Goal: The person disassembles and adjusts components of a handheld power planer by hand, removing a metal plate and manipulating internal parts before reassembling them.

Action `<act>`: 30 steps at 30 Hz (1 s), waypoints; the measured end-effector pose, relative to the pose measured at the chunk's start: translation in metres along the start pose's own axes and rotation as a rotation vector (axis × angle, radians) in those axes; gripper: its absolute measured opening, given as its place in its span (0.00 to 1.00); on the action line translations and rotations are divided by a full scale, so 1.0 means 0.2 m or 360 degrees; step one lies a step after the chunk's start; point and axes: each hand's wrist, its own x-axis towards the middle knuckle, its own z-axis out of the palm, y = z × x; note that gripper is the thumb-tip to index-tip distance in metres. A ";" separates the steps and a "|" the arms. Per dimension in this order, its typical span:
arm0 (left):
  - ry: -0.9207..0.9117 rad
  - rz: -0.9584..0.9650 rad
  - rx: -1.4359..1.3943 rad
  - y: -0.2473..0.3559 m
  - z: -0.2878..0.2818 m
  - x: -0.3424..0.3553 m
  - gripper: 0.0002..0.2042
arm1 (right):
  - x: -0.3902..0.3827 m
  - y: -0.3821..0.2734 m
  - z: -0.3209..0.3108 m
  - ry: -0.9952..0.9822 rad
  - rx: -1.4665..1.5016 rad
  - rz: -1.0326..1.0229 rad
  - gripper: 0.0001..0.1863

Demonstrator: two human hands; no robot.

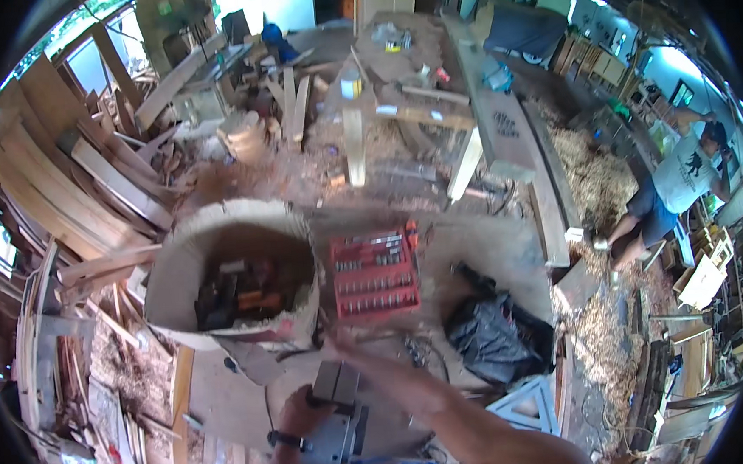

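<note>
My left hand (pixel 302 412), with a dark band at the wrist, is closed against the side of a grey rectangular block (pixel 338 382). Beneath the block lies a flat grey metal plate (pixel 325 449), close to my body. My right hand (pixel 345 349) reaches across from the lower right, beyond the block, between the carton and the red case. Motion smears its fingers, so their pose is unclear. Just past it lies an open red socket set case (pixel 378 309) with rows of sockets. A large open cardboard carton (pixel 164 283) on the left holds dark and orange tools.
A crumpled black bag (pixel 501 336) and a pale blue triangular frame (pixel 527 405) lie to the right. Ahead stands a wooden workbench (pixel 428 114) with a jar (pixel 351 84). Curved boards (pixel 54 188) lean at left. Wood shavings cover ground near another person (pixel 682 170) at far right.
</note>
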 end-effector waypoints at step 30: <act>0.0087 -0.0086 0.0021 -0.01 0.00 -0.07 0.33 | 0.04 -0.15 0.08 -0.0002 -0.0413 0.0027 0.59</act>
